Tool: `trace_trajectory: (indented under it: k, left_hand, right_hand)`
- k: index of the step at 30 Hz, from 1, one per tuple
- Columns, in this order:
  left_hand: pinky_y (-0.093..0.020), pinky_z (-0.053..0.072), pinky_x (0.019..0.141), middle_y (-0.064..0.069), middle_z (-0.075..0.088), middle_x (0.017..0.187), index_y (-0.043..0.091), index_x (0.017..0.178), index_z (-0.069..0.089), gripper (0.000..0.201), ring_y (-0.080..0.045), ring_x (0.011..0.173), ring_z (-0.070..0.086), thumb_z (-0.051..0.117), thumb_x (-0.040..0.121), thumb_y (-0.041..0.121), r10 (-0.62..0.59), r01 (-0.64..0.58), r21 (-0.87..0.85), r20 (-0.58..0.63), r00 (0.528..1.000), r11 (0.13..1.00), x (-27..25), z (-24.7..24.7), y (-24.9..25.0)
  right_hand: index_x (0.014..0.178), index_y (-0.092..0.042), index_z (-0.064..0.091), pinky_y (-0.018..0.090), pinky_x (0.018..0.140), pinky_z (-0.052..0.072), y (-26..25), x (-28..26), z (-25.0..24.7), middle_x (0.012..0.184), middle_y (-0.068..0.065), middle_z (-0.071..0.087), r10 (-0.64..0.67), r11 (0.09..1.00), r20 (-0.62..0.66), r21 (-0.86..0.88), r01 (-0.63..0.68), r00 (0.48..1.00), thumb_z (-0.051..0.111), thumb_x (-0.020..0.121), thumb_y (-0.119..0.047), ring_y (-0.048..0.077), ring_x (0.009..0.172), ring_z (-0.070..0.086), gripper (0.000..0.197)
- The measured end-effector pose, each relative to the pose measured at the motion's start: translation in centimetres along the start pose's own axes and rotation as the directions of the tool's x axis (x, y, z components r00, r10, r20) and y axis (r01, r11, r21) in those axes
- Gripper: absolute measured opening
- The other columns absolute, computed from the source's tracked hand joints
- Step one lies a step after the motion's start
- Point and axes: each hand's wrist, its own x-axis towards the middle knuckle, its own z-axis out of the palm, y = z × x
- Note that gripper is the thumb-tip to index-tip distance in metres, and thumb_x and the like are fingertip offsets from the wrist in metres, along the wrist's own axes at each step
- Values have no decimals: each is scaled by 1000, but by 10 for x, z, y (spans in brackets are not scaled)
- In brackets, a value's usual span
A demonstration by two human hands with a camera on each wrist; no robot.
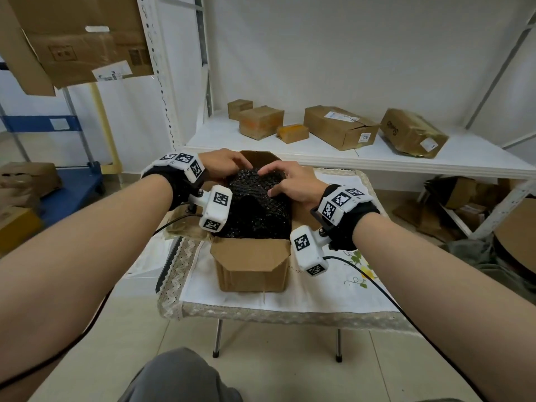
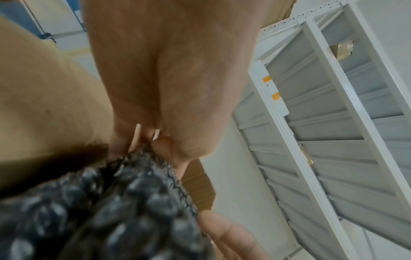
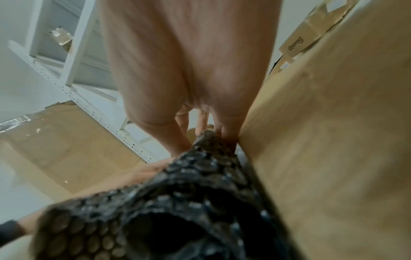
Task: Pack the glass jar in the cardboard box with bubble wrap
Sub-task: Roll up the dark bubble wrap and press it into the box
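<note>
A roll of black bubble wrap lies in the open cardboard box on the small table and rises above its rim. The glass jar is hidden; I see only wrap. My left hand curls over the wrap's far left end; in the left wrist view its fingertips pinch the wrap. My right hand arches over the far right end. In the right wrist view, the right hand has its thumb on one side of the wrap and its fingers between the wrap and a box flap.
The box stands on a white embroidered cloth covering a folding table. Behind it a low white shelf carries several cardboard boxes. A blue cart and more boxes are on the left; flattened cardboard lies on the floor at right.
</note>
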Motion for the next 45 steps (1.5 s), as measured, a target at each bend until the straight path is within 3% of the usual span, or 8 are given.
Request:
trace_trajectory:
  k: [6, 9, 13, 19, 27, 32, 39, 45]
  left_hand:
    - [-19, 48, 46, -5, 61, 100, 22, 133, 47, 65, -12, 71, 61, 47, 82, -17, -28, 62, -214, 156, 987, 975, -7, -10, -13]
    - [-20, 41, 52, -9, 56, 83, 10, 130, 48, 71, -13, 63, 53, 73, 64, 6, -62, 108, -250, 186, 981, 962, -8, -10, -21]
    - [-13, 49, 52, 3, 70, 71, 6, 104, 63, 18, -6, 60, 63, 66, 87, 9, -2, 76, -270, 264, 965, 960, -15, -6, -8]
    - [-25, 58, 67, -8, 75, 91, 7, 111, 62, 20, -19, 77, 72, 55, 95, 15, -46, 167, -383, 306, 951, 908, -24, 5, 12]
    - [-22, 43, 58, -7, 58, 90, 5, 102, 58, 19, -11, 68, 50, 39, 101, 8, -179, 149, -290, -81, 981, 945, -3, 7, 1]
    - [-20, 46, 61, -19, 48, 143, -3, 142, 42, 41, -10, 73, 54, 38, 102, 7, -135, 119, -221, -58, 989, 968, 11, 11, -8]
    - [-33, 49, 92, -11, 64, 118, 5, 119, 64, 27, -28, 107, 61, 59, 94, 10, 9, -1, 51, -158, 987, 999, 21, -1, -7]
    - [-24, 40, 59, -5, 56, 92, 14, 108, 60, 30, -18, 75, 50, 65, 81, 1, 144, -134, 57, -230, 962, 989, 3, -23, 9]
  right_hand:
    - [113, -13, 70, 43, 104, 48, 2, -2, 2, 128, 17, 57, 170, 870, -59, 477, -122, 984, 50, 73, 19, 31, 121, 52, 55]
    - [116, -14, 70, 43, 100, 51, 5, -3, -2, 126, 20, 60, 258, 740, -78, 657, -145, 963, 44, 70, 13, 34, 120, 55, 59]
    - [123, -15, 63, 33, 81, 58, -1, -12, -14, 128, 13, 59, 232, 591, -7, 795, -135, 973, 35, 80, 8, 24, 104, 61, 57]
    - [124, -13, 66, 56, 106, 42, -5, 3, -24, 138, 16, 54, 236, 482, -60, 874, -63, 970, 46, 75, 0, 35, 128, 53, 55]
    - [126, -18, 63, 48, 100, 47, -18, -5, -23, 134, 19, 53, 172, 572, -15, 816, -88, 985, 42, 74, 1, 34, 112, 60, 60]
    - [125, -10, 64, 39, 88, 55, -18, -5, -5, 128, 18, 58, 161, 776, 3, 617, -128, 987, 39, 80, 12, 32, 110, 60, 56]
    - [125, -14, 62, 21, 90, 51, -6, 4, 12, 125, 8, 50, 63, 990, -56, 132, -56, 996, 50, 86, 10, 22, 111, 53, 47]
    - [132, -22, 56, 29, 118, 26, -3, 13, 23, 147, 15, 27, 95, 980, -13, -173, -96, 995, 51, 87, 0, 25, 142, 26, 50]
